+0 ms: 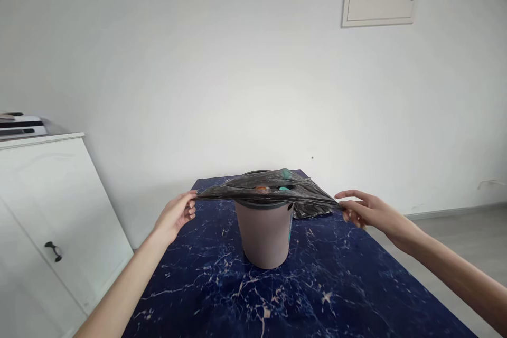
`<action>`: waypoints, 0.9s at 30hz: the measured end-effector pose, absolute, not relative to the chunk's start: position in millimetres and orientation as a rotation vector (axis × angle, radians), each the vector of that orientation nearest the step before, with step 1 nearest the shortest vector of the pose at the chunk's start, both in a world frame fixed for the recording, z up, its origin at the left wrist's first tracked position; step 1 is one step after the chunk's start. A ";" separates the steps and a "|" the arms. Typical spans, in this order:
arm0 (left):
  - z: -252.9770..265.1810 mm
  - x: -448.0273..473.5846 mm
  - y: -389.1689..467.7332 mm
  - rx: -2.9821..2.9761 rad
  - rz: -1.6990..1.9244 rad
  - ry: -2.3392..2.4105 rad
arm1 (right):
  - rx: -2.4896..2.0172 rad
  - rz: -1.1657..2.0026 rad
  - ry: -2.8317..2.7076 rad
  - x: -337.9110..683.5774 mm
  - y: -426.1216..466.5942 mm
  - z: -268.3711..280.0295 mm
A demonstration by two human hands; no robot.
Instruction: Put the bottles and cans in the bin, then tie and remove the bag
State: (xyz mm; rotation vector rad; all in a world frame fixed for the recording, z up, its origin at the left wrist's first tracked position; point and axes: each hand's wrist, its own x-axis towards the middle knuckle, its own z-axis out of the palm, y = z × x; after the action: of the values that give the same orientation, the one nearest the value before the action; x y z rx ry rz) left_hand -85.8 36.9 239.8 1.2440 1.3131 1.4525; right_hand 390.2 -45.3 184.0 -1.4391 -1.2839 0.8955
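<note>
Black plastic: from my remote seat I see the bag (273,197) stretched across the top of the bin (263,235), its left end pinched by the left hand (176,215), its right end by the right hand (366,211), I judge to spread it wide. The bin stands upright on the table (198,285) for support. The green marking (290,231) on the bin's right is unreadable to me.
</note>
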 end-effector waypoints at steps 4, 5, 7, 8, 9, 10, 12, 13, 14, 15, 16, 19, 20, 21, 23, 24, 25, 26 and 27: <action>239.3 -84.4 44.6 1.359 1.619 1.501 | -1.560 0.746 -1.281 389.2 -43.8 192.4; 241.1 -81.0 45.6 1.405 1.707 1.541 | -1.560 0.669 -1.280 386.7 -42.8 196.9; 247.4 -69.5 45.7 1.553 1.850 1.565 | -1.533 0.586 -1.310 380.1 -37.7 207.2; 252.0 -61.6 45.0 1.659 1.875 1.548 | -1.509 0.577 -1.326 376.5 -33.3 212.3; 257.3 -52.7 44.1 1.780 1.864 1.518 | -1.482 0.588 -1.342 373.1 -27.8 217.2; 263.3 -43.2 43.6 1.903 1.824 1.486 | -1.458 0.612 -1.351 370.2 -21.5 221.6; 276.4 -24.8 44.9 2.126 1.698 1.433 | -1.431 0.692 -1.357 366.3 -8.0 228.9; 283.1 -16.5 47.3 2.217 1.625 1.416 | -1.423 0.748 -1.360 365.4 -1.4 231.7; 289.4 -9.2 51.1 2.295 1.547 1.404 | -1.414 0.808 -1.366 364.9 4.9 233.9; 295.2 -3.0 55.8 2.361 1.461 1.395 | -1.398 0.863 -1.381 364.8 10.6 235.7; 300.4 2.3 61.1 2.417 1.365 1.386 | -1.380 0.905 -1.411 364.8 16.0 237.1; 310.2 14.3 75.1 2.541 1.070 1.330 | -1.370 0.928 -1.563 363.6 28.4 239.7; 311.5 17.9 77.5 2.571 0.987 1.300 | -1.381 0.893 -1.597 362.8 30.8 240.6; 311.8 21.4 78.4 2.596 0.921 1.270 | -1.388 0.848 -1.608 362.0 32.0 241.7; 310.0 28.1 76.4 2.631 0.840 1.217 | -1.394 0.701 -1.585 361.3 29.9 244.9; 308.2 31.0 74.2 2.641 0.819 1.201 | -1.397 0.608 -1.576 361.6 26.6 247.0; 306.1 33.2 72.0 2.646 0.806 1.193 | -1.405 0.516 -1.578 362.4 22.1 249.2; 303.9 34.5 70.2 2.647 0.798 1.194 | -1.416 0.422 -1.586 363.5 16.7 251.4; 301.8 34.5 69.1 2.643 0.796 1.207 | -1.422 0.330 -1.594 364.7 10.8 253.2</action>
State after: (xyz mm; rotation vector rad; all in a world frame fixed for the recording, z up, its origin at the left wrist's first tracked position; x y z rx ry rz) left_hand 34.5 69.1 301.8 2.6430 1.2067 0.7958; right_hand 364.7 10.8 253.2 -1.4218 -1.5943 0.3298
